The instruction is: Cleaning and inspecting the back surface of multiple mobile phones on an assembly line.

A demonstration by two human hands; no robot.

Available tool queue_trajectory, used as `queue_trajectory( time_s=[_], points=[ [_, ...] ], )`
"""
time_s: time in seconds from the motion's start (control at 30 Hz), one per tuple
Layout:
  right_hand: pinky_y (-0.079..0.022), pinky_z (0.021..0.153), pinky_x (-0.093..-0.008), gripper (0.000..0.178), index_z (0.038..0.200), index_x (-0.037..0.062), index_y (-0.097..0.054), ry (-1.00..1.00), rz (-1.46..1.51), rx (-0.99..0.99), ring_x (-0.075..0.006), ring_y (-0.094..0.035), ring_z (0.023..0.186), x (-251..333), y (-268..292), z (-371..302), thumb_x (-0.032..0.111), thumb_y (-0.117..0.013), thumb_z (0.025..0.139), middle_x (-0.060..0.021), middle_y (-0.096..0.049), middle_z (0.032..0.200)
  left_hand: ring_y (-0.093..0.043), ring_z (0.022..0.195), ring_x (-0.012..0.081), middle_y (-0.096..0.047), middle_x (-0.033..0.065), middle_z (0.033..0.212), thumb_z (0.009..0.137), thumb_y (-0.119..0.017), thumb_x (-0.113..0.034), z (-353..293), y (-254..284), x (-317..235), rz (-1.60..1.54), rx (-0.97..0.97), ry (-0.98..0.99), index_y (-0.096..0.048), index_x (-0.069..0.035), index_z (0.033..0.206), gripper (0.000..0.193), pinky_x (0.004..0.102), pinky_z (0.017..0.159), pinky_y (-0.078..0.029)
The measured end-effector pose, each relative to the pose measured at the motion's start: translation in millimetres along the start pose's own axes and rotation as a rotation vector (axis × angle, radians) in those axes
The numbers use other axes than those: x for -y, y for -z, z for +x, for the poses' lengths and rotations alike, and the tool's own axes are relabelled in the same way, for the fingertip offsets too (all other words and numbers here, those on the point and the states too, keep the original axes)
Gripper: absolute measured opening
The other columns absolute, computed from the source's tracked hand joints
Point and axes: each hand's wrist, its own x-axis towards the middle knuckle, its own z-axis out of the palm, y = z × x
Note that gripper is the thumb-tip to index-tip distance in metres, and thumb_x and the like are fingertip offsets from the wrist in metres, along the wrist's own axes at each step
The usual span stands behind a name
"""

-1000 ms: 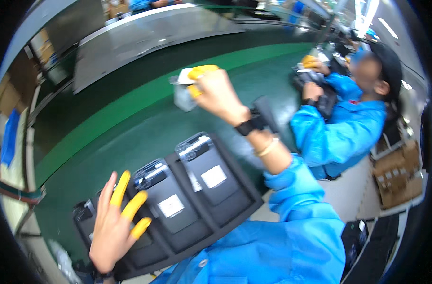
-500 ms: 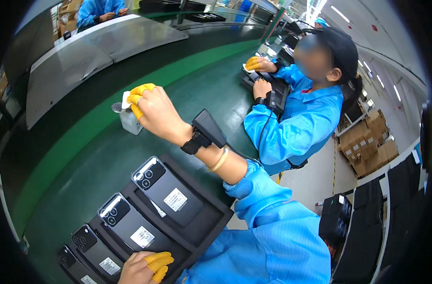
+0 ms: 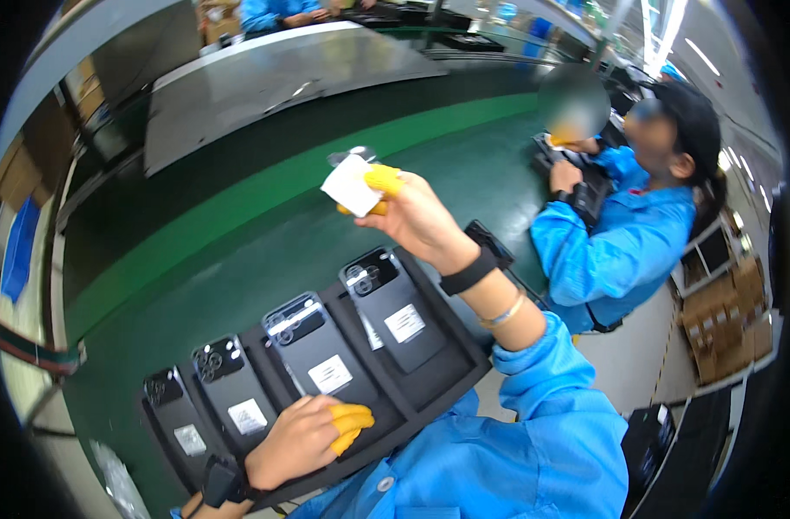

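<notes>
My right hand, with yellow finger covers, pinches a folded white wiping cloth above the green bench. Just behind the cloth shows the round top of a dispenser bottle; its body is mostly hidden. Below lies a black foam tray with several dark grey phones, backs up, each bearing a white label. The rightmost phone is this one. My left hand is palm down on the tray at the lower end of another phone, fingers bent together; what its fingertips hold, if anything, is hidden.
At the right a co-worker in blue works over a black tray. Across the green bench stands a grey metal panel, with another person beyond. Clear plastic wrap lies at lower left; cartons are stacked far right.
The view has swung left, so everything sits farther right. My right hand has turned, showing the cloth's flat face before the dispenser bottle. My left hand stays on the tray.
</notes>
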Motion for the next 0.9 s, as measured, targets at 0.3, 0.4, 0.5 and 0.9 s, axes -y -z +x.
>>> queue_trajectory(
  time_s=[0.3, 0.4, 0.5, 0.9],
  points=[
    [-0.051, 0.078, -0.0245, 0.033, 0.117, -0.0054, -0.057, -0.118, -0.329, 0.043, -0.012, -0.063, 0.089, -19, -35, -19, 0.01, -0.062, 0.089, -0.0061, -0.064, 0.101, -0.055, 0.1, 0.0173, -0.061, -0.0019, 0.11, 0.081, -0.062, -0.015, -1, 2, 0, 0.043, 0.065, -0.026, -0.063, -0.013, 0.109, 0.028, 0.0292, 0.082, -0.044],
    [-0.047, 0.074, -0.0207, 0.028, 0.113, -0.0035, -0.063, -0.005, -0.804, 0.112, -0.0067, -0.06, 0.086, -25, -36, -28, 0.01, -0.065, 0.088, -0.0048, -0.068, 0.099, -0.055, 0.1, 0.0175, -0.061, -0.0012, 0.109, 0.082, -0.062, -0.015, -3, -3, 6, 0.041, 0.038, -0.033, -0.063, -0.012, 0.11, 0.028, 0.0289, 0.081, -0.044],
    [-0.05, 0.075, -0.0312, 0.025, 0.103, 0.0039, -0.067, 0.665, -1.393, 0.413, -0.0209, -0.065, 0.083, -34, -28, -29, 0.003, -0.067, 0.078, -0.0102, -0.068, 0.096, -0.055, 0.1, 0.0172, -0.061, -0.0007, 0.108, 0.082, -0.061, -0.015, -6, -6, 8, 0.045, 0.061, -0.024, -0.063, -0.01, 0.11, 0.028, 0.029, 0.08, -0.044],
    [-0.047, 0.076, -0.0335, 0.033, 0.099, -0.0007, -0.066, 0.926, -1.655, 0.586, -0.0241, -0.061, 0.092, -38, -33, -44, 0.005, -0.062, 0.067, -0.0121, -0.065, 0.101, -0.055, 0.101, 0.0169, -0.062, 0.0005, 0.104, 0.082, -0.06, -0.015, -6, -4, 7, 0.019, 0.062, -0.043, -0.062, -0.009, 0.11, 0.029, 0.0288, 0.08, -0.044]
  ],
)
